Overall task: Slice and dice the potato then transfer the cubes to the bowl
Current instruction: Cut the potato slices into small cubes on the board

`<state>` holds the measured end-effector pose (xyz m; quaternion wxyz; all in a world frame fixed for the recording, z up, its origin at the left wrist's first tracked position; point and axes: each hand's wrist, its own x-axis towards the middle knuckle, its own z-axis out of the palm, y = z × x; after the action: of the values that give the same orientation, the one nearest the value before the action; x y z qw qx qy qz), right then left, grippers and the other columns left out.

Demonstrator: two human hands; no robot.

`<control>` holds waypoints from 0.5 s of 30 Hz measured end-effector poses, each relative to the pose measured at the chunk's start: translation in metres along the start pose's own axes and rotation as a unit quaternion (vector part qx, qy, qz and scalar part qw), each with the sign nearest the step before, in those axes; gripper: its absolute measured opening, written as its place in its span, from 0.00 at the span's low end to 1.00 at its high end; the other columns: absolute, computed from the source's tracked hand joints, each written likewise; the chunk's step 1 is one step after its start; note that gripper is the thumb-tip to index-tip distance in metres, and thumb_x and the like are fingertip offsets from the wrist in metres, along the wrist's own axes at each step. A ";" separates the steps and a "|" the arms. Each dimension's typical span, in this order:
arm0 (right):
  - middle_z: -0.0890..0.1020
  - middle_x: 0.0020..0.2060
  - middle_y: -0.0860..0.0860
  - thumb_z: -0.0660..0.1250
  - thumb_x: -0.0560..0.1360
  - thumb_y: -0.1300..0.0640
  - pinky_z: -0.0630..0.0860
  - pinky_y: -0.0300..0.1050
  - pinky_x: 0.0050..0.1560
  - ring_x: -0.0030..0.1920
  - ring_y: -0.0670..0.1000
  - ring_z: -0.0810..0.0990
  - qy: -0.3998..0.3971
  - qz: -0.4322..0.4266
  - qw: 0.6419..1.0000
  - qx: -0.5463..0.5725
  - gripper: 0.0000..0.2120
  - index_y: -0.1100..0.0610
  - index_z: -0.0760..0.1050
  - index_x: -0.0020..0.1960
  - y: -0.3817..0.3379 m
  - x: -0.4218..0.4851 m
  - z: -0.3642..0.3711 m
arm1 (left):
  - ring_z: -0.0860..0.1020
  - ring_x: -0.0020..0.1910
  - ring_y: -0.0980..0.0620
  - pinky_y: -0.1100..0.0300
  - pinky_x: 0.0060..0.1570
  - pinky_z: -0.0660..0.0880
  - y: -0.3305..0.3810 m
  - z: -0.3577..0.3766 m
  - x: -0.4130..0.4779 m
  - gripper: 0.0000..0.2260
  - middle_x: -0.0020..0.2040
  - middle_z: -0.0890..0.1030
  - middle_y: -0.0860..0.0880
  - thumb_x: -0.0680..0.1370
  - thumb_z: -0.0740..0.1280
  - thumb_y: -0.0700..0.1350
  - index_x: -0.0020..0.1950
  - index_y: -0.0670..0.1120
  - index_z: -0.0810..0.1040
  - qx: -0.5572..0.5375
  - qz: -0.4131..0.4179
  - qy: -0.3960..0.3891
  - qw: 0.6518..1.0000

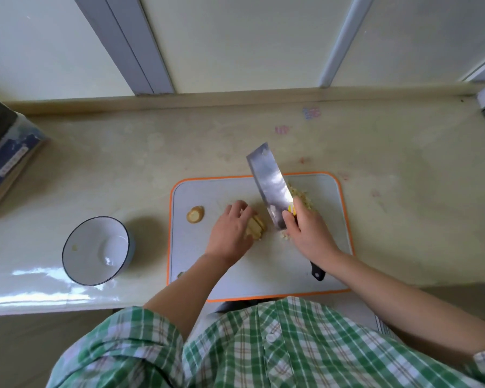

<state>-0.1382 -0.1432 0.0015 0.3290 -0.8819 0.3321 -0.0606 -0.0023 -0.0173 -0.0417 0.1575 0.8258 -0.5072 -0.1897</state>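
Observation:
A stack of potato slices [254, 228] lies in the middle of the grey, orange-rimmed cutting board [331, 197]. My left hand [230, 233] rests on the slices with fingers curled over them. My right hand [308, 233] grips the cleaver [270, 186] by its handle; the blade is tilted and raised just right of the slices. A pile of small potato cubes [301, 196] lies behind the blade at the board's back right. One potato end piece [195, 214] sits at the board's left. The white bowl [95, 249] with a dark rim stands on the counter left of the board.
A blue-and-white box [9, 161] leans at the far left of the pale countertop [403, 191]. A low ledge and window frames run along the back. The counter's front edge is close to my body.

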 end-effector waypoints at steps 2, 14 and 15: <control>0.72 0.33 0.58 0.59 0.79 0.61 0.59 0.50 0.34 0.37 0.65 0.75 0.013 0.022 1.000 -0.002 0.05 0.63 0.68 0.52 0.008 -0.003 -0.007 | 0.72 0.57 0.40 0.49 0.53 0.73 -0.001 -0.002 0.009 0.24 0.62 0.73 0.43 0.65 0.70 0.38 0.62 0.42 0.74 0.073 0.088 -0.054 0.992; 0.77 0.37 0.59 0.57 0.80 0.57 0.73 0.57 0.40 0.41 0.64 0.81 -0.043 0.059 0.997 0.021 0.05 0.56 0.63 0.46 0.022 -0.029 -0.001 | 0.75 0.46 0.40 0.51 0.40 0.72 0.006 -0.007 0.010 0.14 0.49 0.76 0.42 0.66 0.69 0.40 0.51 0.40 0.76 0.163 0.106 -0.090 0.977; 0.77 0.38 0.60 0.57 0.80 0.57 0.74 0.58 0.40 0.41 0.64 0.81 -0.046 0.059 0.997 0.024 0.06 0.55 0.61 0.46 0.020 -0.029 0.000 | 0.75 0.46 0.40 0.51 0.39 0.72 0.007 -0.007 0.006 0.14 0.48 0.76 0.41 0.66 0.70 0.40 0.50 0.40 0.76 0.161 0.080 -0.084 0.980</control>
<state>-0.1712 -0.1364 -0.0072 0.3680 -0.8546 0.3663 -0.0080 -0.0020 -0.0252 -0.0334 -0.0066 0.7783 -0.6068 -0.1613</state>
